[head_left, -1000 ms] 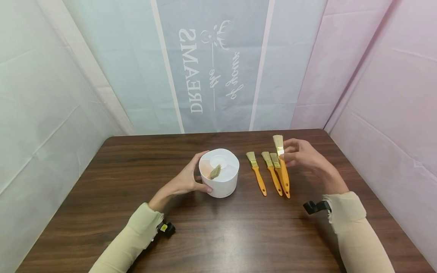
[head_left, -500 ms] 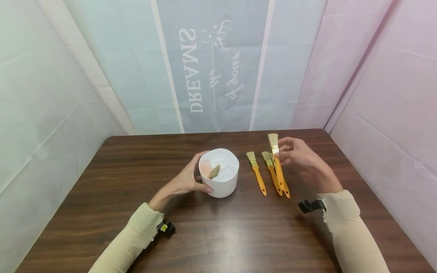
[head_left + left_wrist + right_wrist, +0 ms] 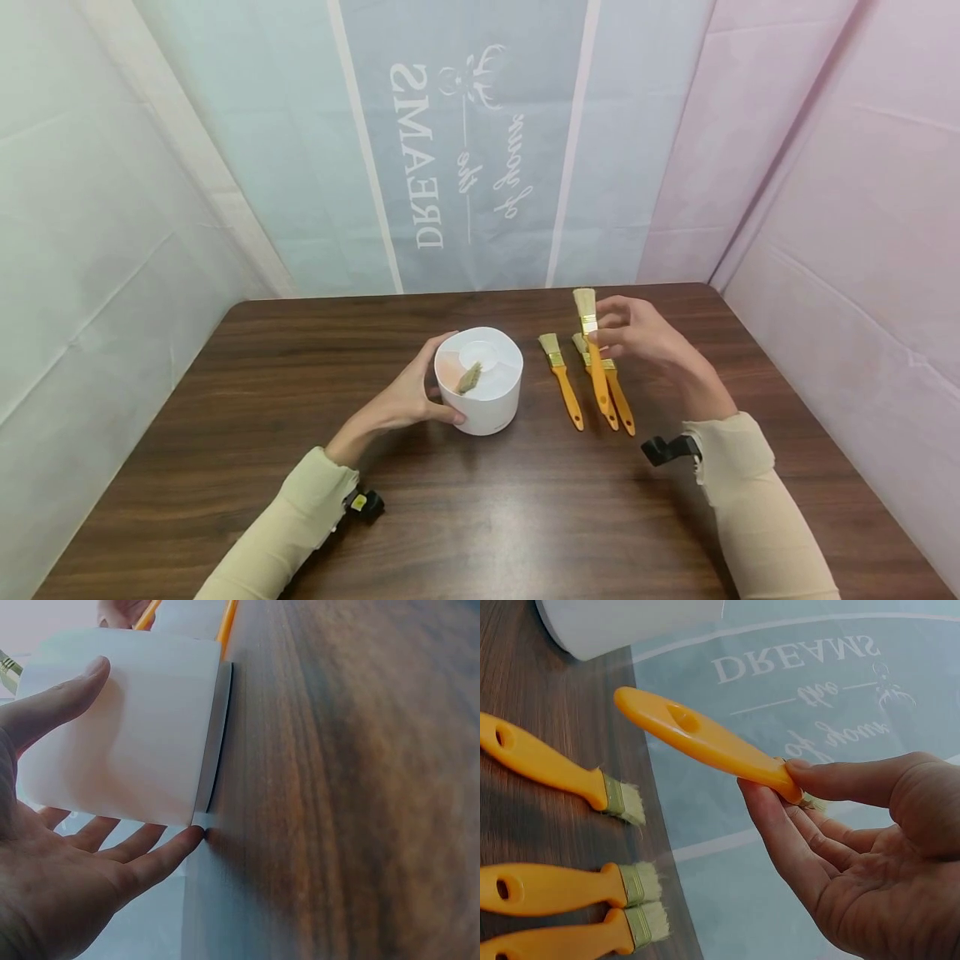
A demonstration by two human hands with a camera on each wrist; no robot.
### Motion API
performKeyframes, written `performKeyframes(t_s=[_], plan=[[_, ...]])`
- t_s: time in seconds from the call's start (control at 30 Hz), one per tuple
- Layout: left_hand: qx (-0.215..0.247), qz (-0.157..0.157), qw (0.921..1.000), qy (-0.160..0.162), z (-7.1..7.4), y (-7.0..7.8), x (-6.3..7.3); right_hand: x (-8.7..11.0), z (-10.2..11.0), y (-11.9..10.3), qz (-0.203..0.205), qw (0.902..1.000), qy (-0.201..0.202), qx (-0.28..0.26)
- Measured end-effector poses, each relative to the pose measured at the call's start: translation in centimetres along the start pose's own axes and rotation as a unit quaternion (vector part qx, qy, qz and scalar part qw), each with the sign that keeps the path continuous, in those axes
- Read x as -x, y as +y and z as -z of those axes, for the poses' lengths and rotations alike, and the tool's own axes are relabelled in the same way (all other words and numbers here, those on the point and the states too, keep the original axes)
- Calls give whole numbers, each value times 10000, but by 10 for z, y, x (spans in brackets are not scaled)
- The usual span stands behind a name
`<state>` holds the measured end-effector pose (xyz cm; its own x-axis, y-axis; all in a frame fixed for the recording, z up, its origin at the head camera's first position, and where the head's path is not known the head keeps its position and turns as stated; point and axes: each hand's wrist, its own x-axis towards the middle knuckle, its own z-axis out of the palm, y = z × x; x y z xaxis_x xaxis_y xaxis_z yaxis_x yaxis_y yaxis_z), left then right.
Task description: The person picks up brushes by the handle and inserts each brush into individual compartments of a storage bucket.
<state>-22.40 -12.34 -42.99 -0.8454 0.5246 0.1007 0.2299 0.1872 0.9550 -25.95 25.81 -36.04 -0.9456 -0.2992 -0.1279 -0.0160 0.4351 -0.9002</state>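
My left hand (image 3: 411,390) grips the side of a white round container (image 3: 489,410), thumb along its near wall and fingers behind, as the left wrist view also shows. Inside the container stands one paintbrush (image 3: 470,377), bristles up at the rim. My right hand (image 3: 637,335) pinches a yellow-handled paintbrush (image 3: 705,746) between thumb and fingers near its metal collar. In the head view its bristles point away and its handle overlaps the brushes below. On the table lie three more paintbrushes: one apart (image 3: 563,382) and two side by side (image 3: 547,889).
The dark wooden table (image 3: 450,517) ends at a hanging cloth (image 3: 480,167) printed with mirrored lettering. White and pinkish cloth walls stand on both sides. A black wrist camera mount (image 3: 667,450) juts from the right sleeve.
My right hand has moved left with the lifted paintbrush, from over the rightmost brush towards the container. My left hand and the container stay in place.
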Motion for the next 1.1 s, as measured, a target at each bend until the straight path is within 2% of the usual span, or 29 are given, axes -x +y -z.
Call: performKeyframes(t_s=[0.6, 1.1], plan=[[-29, -2, 10000, 3, -1, 0, -2, -2, -16, -19, 110, 9999, -29, 6], [-114, -6, 9999, 34, 0, -2, 0, -4, -29, -31, 218, 9995, 42, -222]])
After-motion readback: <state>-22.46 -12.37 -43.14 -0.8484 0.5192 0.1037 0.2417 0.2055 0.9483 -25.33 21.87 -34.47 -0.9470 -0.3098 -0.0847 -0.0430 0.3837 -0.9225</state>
